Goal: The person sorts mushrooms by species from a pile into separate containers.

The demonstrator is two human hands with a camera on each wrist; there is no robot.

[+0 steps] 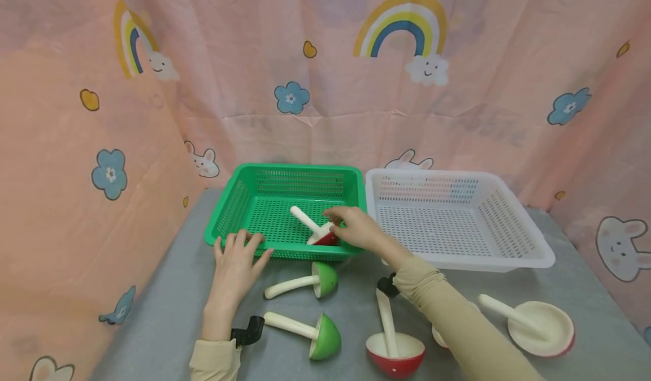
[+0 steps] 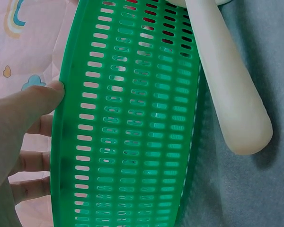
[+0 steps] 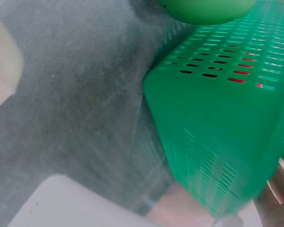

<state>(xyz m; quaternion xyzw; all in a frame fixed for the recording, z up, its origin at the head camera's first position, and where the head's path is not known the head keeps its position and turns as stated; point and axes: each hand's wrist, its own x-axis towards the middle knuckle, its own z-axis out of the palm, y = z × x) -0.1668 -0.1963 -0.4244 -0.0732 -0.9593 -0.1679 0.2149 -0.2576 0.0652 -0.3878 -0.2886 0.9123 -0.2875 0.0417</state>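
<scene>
My right hand [image 1: 358, 228] reaches over the near right side of a green plastic basket [image 1: 229, 217]. Its thumb and fingers are curled at the cap of a red toy mushroom [image 1: 317, 236], whose white stem points up and left inside the basket. In the left wrist view, red shows through the holes of the near wall. My left hand [image 1: 236, 262] rests with spread fingers on the near left rim, the fingertips partly hidden behind it. Before the basket lie two green toy mushrooms, an upper one [image 1: 325, 280] and a lower one [image 1: 325, 337].
A white plastic basket [image 1: 529, 239] stands right of the green one. Red toy mushrooms lie at the front right, one [image 1: 395, 364] near the middle and another [image 1: 541, 330] farther right; one more is partly behind my right sleeve. A patterned pink curtain [image 1: 325, 138] hangs behind.
</scene>
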